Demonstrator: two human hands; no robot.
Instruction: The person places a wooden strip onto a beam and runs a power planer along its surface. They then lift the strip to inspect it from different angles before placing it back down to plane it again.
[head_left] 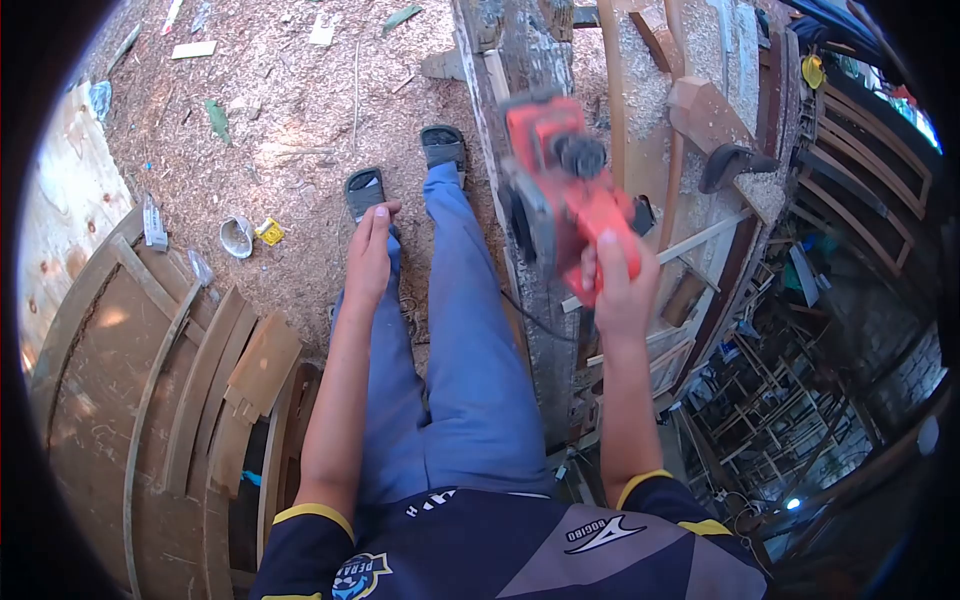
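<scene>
My right hand [622, 280] is wrapped round the rear handle of a red electric hand planer [575, 170]. The planer is slightly blurred, over the left side of a rough wooden workbench [540, 60], with its black front knob facing up. A dark power cord [535, 318] trails from beneath it. My left hand [371, 255] hangs over my left leg, away from the bench, its fingers loosely curled together and nothing showing in them. Curved wooden strips [672, 40] and an angular wood block [700, 112] lie on the bench right of the planer.
Wood shavings cover the ground [290, 100] around my sandals. A white cup [237, 237] and a small yellow packet [269, 231] lie there. Curved wooden pieces [200, 390] are stacked at left. Wooden frames [870, 190] stand at right, with cluttered slats [780, 400] below.
</scene>
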